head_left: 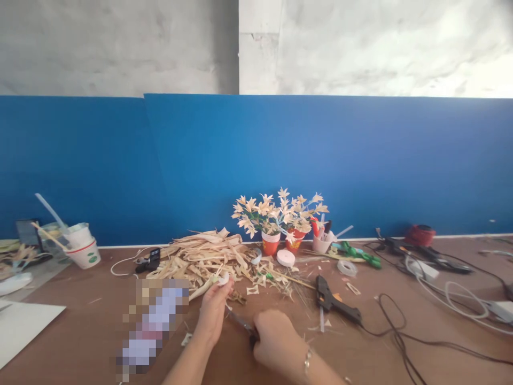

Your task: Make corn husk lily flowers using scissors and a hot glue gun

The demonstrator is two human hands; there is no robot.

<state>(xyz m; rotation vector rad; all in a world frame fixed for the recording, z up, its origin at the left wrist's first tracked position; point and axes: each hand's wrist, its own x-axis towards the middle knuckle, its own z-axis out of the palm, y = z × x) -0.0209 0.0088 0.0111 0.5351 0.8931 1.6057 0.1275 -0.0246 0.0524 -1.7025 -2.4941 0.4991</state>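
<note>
My left hand (213, 311) pinches a small pale piece of husk (223, 278) between thumb and fingers. My right hand (278, 338) is wrapped round the dark handles of a pair of scissors (240, 321), whose blades point up and left toward my left hand. Just beyond my left hand spreads a pile of dried husks (204, 248), with cut scraps (252, 290) scattered to its right. Behind them stand husk flowers (264, 206) in a red-and-white cup (271, 244) and another red cup (294, 240).
A black glue gun (336, 302) lies right of my right hand, its cord (401, 342) trailing across the brown table. Tape rolls (286, 258), a pen cup (321, 244) and green ribbon (356, 254) sit behind. White paper cup (85, 254) stands left; a blue partition (200, 160) closes the back.
</note>
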